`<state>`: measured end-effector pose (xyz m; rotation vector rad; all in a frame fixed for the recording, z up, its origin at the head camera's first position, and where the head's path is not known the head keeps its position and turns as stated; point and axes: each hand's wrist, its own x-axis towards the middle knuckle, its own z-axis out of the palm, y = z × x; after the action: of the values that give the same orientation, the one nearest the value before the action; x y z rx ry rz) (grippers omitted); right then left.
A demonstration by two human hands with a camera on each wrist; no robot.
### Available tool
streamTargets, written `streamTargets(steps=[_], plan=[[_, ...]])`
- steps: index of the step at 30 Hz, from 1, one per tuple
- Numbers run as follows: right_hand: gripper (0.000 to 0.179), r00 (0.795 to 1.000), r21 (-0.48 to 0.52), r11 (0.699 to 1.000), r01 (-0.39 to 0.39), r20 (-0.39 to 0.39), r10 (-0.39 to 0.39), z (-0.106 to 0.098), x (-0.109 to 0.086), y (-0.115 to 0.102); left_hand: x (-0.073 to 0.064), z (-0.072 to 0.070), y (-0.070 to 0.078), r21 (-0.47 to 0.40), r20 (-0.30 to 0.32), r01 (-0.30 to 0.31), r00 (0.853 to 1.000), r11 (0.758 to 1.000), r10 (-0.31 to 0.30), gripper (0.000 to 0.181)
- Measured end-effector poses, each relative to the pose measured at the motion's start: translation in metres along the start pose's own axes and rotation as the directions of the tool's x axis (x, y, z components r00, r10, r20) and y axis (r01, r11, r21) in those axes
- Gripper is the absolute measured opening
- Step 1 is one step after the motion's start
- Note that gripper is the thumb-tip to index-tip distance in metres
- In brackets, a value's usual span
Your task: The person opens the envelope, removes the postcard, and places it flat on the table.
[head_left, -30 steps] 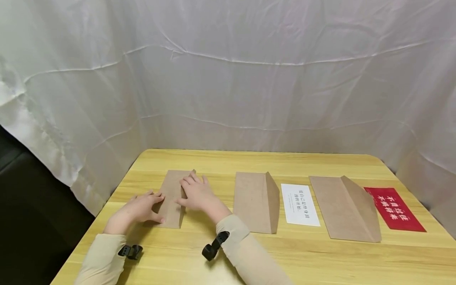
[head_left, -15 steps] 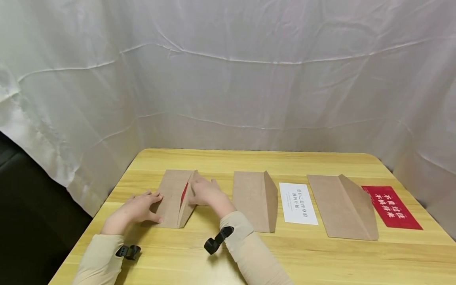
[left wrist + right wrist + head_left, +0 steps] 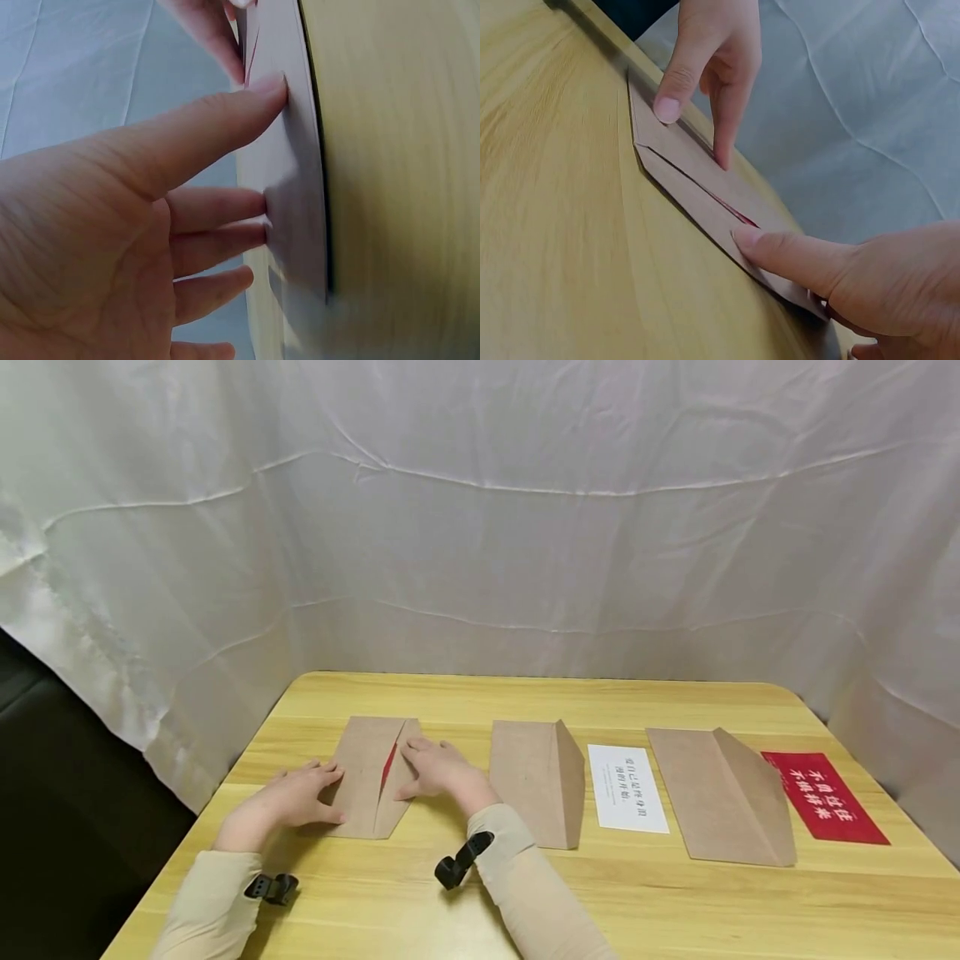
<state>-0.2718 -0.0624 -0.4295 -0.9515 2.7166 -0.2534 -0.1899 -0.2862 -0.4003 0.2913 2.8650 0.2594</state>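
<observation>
A brown paper envelope (image 3: pixel 360 777) lies on the table at the left, its flap (image 3: pixel 396 806) spread to the right. A sliver of red card (image 3: pixel 387 767) shows in its slit-like mouth, the rest hidden inside; the right wrist view shows this red card (image 3: pixel 739 215) too. My left hand (image 3: pixel 296 797) rests its thumb and fingertips on the envelope's left part, and in the left wrist view the fingers of this left hand (image 3: pixel 150 195) are nearly straight. My right hand (image 3: pixel 442 772) lies over the flap's right edge, its thumb (image 3: pixel 761 244) pressing on the flap near the mouth.
To the right, a second brown envelope (image 3: pixel 525 785), a white printed card (image 3: pixel 618 789), a third brown envelope (image 3: pixel 712 810) and a red printed card (image 3: pixel 832 797) lie in a row on the wooden table (image 3: pixel 420 918). A pale curtain (image 3: pixel 480 552) hangs behind.
My right hand has moved right with the envelope's flap, which now lies spread flatter. Red has come into view in the mouth. My left hand has stayed in place.
</observation>
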Motion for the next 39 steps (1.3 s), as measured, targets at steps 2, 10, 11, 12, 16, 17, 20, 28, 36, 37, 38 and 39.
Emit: streamTargets(steps=[2,10,11,12,16,17,20,28,36,37,38,39], plan=[[0.087,1.0,0.006,1.0,0.005,-0.001,-0.005,0.0,0.0,0.002,0.001,0.0,0.004,0.021,-0.006,0.001,1.0,1.0,-0.001,0.081],[0.088,1.0,0.01,1.0,0.024,-0.012,-0.024,0.001,0.001,0.003,0.003,0.004,0.029,0.082,-0.072,-0.028,0.997,0.996,0.034,0.076],[0.088,1.0,0.009,1.0,0.025,-0.012,-0.025,0.0,0.001,0.003,0.003,0.005,0.032,0.087,-0.081,-0.035,0.996,0.996,0.042,0.076],[0.088,1.0,0.01,1.0,0.026,-0.015,-0.026,0.0,0.0,0.003,0.003,0.007,0.036,0.092,-0.089,-0.041,0.995,0.995,0.049,0.076],[0.088,0.999,0.009,0.999,0.035,-0.017,-0.034,0.0,0.0,0.002,0.006,0.012,0.048,0.102,-0.12,-0.052,0.991,0.993,0.064,0.075],[0.088,0.999,0.007,0.999,0.035,-0.017,-0.035,-0.001,0.0,0.002,0.006,0.013,0.05,0.102,-0.127,-0.052,0.99,0.993,0.065,0.074],[0.088,0.999,0.005,0.999,0.035,-0.016,-0.035,-0.001,0.0,0.002,0.008,0.017,0.056,0.101,-0.133,-0.051,0.989,0.994,0.064,0.072],[0.089,0.999,0.007,0.999,0.037,-0.012,-0.037,0.0,0.0,0.002,0.01,0.022,0.063,0.097,-0.11,-0.053,0.992,0.994,0.063,0.076],[0.089,0.999,0.011,0.999,0.041,-0.02,-0.041,0.002,0.002,0.004,0.01,0.024,0.063,0.109,-0.132,-0.071,0.988,0.991,0.085,0.073],[0.089,0.999,0.01,0.999,0.041,-0.021,-0.041,0.003,0.002,0.004,0.01,0.024,0.063,0.112,-0.134,-0.077,0.987,0.991,0.091,0.072],[0.089,0.999,0.011,0.999,0.041,-0.022,-0.041,0.003,0.002,0.004,0.01,0.024,0.063,0.118,-0.137,-0.083,0.986,0.99,0.099,0.072],[0.09,0.999,0.009,0.999,0.041,-0.023,-0.041,0.004,0.002,0.004,0.01,0.024,0.063,0.124,-0.141,-0.089,0.984,0.988,0.106,0.07]])
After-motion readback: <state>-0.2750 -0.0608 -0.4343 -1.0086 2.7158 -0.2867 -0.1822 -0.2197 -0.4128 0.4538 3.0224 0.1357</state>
